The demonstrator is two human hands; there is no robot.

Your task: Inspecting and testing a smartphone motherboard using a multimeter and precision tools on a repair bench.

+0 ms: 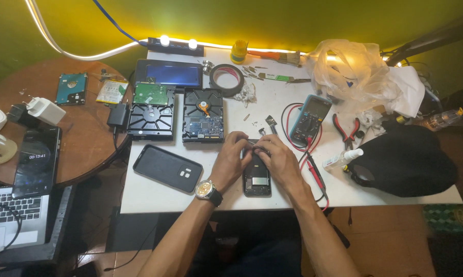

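Both hands clamped on the opened smartphone (pixel 256 177): left hand (pixel 233 156) curled around its upper left edge, right hand (pixel 278 159) folded over its top, fingertips meeting above the exposed innards. Whether a small tool sits pinched between those fingers: cannot tell from here. Phone lying flat near the front edge of the white table (pixel 154 197), back cover off, battery and metal shields showing.

Head view, progress as judged: casing already opened, black back cover (pixel 168 167) set aside to the left, face down; work apparently in the upper section of the phone, nothing yet reassembled. Two hard drives (pixel 177 115) further back with circuit boards upward, one carrying a green board (pixel 151 94). Multimeter (pixel 310 119) with red and black leads just right of the hands, red-handled pliers (pixel 347 129) beyond it.

Labels and packages: small clear spray bottle (pixel 340 159) with white cap lying on its side near the black bag (pixel 406 159); yellow jar (pixel 238 52) at the back edge by the light strip; roll of dark tape (pixel 226 79) beside it; crumpled clear plastic bag (pixel 349 69) at the right rear. On the round wooden table (pixel 82 143) left: teal laptop drive (pixel 71 88), white charger (pixel 45 110), phone (pixel 36 161) showing a timer.
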